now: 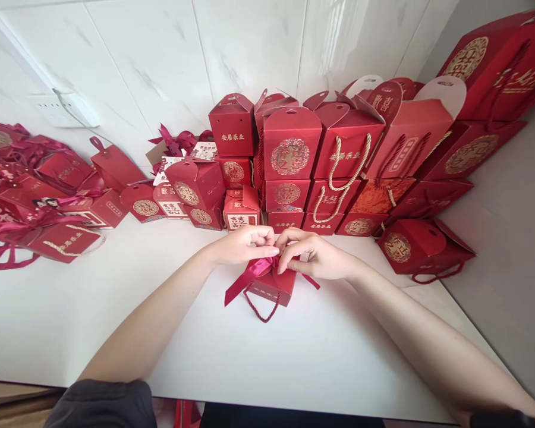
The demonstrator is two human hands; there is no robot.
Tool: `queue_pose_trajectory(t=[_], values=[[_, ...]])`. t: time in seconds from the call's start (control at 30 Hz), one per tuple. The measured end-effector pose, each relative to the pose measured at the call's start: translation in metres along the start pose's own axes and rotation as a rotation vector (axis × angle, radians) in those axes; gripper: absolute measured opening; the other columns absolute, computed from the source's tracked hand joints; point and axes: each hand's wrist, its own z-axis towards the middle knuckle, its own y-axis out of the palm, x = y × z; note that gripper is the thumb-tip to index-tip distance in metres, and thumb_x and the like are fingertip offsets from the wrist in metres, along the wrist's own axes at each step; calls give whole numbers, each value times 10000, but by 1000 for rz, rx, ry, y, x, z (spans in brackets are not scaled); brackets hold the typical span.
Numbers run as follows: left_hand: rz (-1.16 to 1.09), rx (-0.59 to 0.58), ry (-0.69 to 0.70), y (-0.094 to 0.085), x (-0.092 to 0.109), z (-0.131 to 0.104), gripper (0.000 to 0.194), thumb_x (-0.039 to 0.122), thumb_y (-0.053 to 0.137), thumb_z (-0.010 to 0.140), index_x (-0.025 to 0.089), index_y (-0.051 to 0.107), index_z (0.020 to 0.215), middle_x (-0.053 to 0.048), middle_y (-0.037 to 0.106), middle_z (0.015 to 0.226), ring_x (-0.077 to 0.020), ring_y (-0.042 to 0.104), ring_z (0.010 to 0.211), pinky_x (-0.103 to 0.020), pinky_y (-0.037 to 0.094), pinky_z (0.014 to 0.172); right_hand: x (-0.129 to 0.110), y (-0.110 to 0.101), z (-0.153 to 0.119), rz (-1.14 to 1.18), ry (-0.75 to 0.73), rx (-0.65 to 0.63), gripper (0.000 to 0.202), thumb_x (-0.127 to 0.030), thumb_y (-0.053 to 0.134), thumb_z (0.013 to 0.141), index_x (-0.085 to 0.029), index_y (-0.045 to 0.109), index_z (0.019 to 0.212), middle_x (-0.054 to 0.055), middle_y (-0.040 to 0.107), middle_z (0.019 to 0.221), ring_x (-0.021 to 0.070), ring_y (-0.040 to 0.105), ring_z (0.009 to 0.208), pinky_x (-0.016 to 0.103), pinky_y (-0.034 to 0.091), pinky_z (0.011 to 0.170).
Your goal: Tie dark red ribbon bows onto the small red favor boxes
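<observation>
A small red gift box point(274, 286) with gold lettering stands on the white table, its dark red rope handle hanging in front. Across its top lies a crimson ribbon point(249, 277), one tail reaching out to the left and a shorter one to the right. My left hand point(246, 245) pinches the ribbon above the box, with thumb and curled fingers together. Close beside it, nearly touching, my right hand point(314, 254) has its thumb and fingers closed on the ribbon at the knot. The knot itself is partly hidden by the fingers.
Stacked red gift boxes point(293, 142) line the tiled wall behind. More boxes with ribbons point(62, 241) are heaped at the left. One box point(414, 246) lies at the right near the grey wall. A white socket point(66, 110) with a cable is at the upper left.
</observation>
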Motion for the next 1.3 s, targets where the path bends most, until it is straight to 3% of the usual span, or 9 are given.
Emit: queue_pose_trajectory(t=[0.13,0.3,0.43,0.57,0.73,0.9,1.07,1.17,1.3], values=[[-3,-34,-21,-1,1,-1,194,324,630,857,155,537,882,-25,626,828,-126,588,742,-266,440,706,-3,0,0,74,77,19,80,-200,622,880,-212,657,950,48,619,991,176,597,936,351,496,866],[-52,-43,-34,-5,1,-1,186,329,603,877,149,558,873,-9,619,801,-108,581,719,-247,437,701,-3,2,1,166,144,120,331,-307,782,747,-195,563,969,30,593,984,175,584,936,341,487,889],[-9,-86,-31,-8,2,-3,208,335,642,849,160,548,908,-38,671,847,-139,623,775,-285,458,754,2,5,2,162,192,187,193,-355,661,859,-184,581,896,26,611,911,157,583,852,309,485,802],[29,-123,-15,-8,2,-5,293,262,738,757,175,521,934,-75,720,939,-192,662,910,-354,466,861,4,5,3,169,255,275,200,-381,617,894,-183,592,895,17,628,856,142,581,785,277,462,731],[5,-132,2,-8,5,-5,216,249,692,796,166,537,922,-105,735,960,-206,670,926,-394,464,900,-3,2,4,180,304,239,276,-459,574,908,-184,584,921,22,639,853,138,564,747,265,438,688],[132,-92,101,-26,18,-13,123,268,675,803,156,626,792,-108,672,1132,-239,591,1076,-404,406,993,-17,-8,3,86,374,158,338,-524,551,899,-193,588,957,24,646,852,135,545,704,259,425,644],[302,-3,-28,-35,35,-24,281,410,570,871,159,614,753,-44,630,871,-166,566,815,-281,441,759,-28,-14,-2,-204,457,39,318,-509,680,798,-213,575,850,-19,569,728,133,489,630,255,369,579],[485,67,-129,-24,39,-25,357,494,618,816,162,614,685,-10,573,749,-128,508,680,-232,380,607,-31,-14,-4,-281,425,-7,203,-347,682,809,-211,537,768,-14,561,775,138,493,699,255,378,624],[567,21,-199,-9,40,-27,398,485,714,711,164,542,550,15,494,610,-96,405,526,-236,281,473,-34,-15,-5,-215,399,6,160,-208,598,828,-211,467,735,-34,509,737,120,450,661,248,367,615]])
